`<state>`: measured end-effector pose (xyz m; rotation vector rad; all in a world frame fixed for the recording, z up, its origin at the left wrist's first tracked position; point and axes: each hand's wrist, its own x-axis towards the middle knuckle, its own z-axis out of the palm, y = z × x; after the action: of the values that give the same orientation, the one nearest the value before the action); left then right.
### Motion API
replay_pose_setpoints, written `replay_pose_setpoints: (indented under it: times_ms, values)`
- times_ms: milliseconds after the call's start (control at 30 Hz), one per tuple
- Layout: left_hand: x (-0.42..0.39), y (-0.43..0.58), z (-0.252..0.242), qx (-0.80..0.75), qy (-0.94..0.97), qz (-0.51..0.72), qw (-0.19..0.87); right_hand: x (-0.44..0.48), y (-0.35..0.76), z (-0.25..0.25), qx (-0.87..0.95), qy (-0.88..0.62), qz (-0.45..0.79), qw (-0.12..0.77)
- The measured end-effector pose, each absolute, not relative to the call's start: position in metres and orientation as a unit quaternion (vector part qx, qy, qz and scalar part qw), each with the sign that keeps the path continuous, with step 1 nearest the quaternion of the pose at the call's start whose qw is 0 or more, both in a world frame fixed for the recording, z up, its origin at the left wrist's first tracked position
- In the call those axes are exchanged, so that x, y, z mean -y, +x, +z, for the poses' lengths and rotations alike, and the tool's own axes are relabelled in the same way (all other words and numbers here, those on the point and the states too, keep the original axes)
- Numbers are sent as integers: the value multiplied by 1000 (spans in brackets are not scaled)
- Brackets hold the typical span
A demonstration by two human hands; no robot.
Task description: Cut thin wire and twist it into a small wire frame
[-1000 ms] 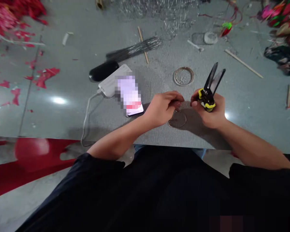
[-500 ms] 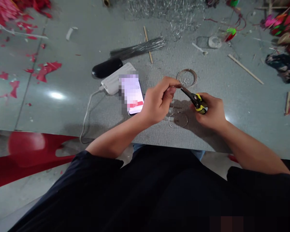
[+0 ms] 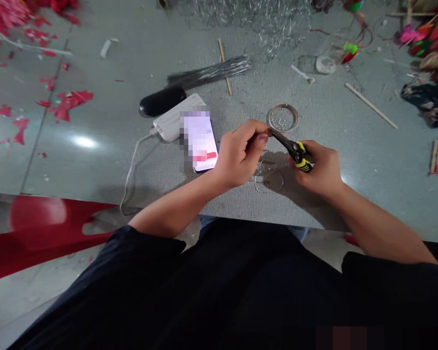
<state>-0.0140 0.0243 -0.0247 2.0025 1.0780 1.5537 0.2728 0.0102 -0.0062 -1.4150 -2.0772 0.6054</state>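
Left hand [image 3: 239,155] in pinch at cutters [image 3: 294,149] in right hand [image 3: 321,167]

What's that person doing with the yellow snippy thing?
A person sits at a grey table. Their right hand grips yellow-handled cutters, with the tip pointed at the fingertips of their left hand. That hand pinches what looks like thin wire, which curls down between the hands. A wire ring, a phone and a bundle of straight wires lie just beyond.
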Motion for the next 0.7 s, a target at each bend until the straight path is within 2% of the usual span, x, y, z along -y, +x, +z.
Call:
replay_pose_setpoints:
  times_ms: [700]
  values:
    - [-24, -19, -18, -416, 708, 523, 228, -13, 280, 2, 769, -543, 239, 238]
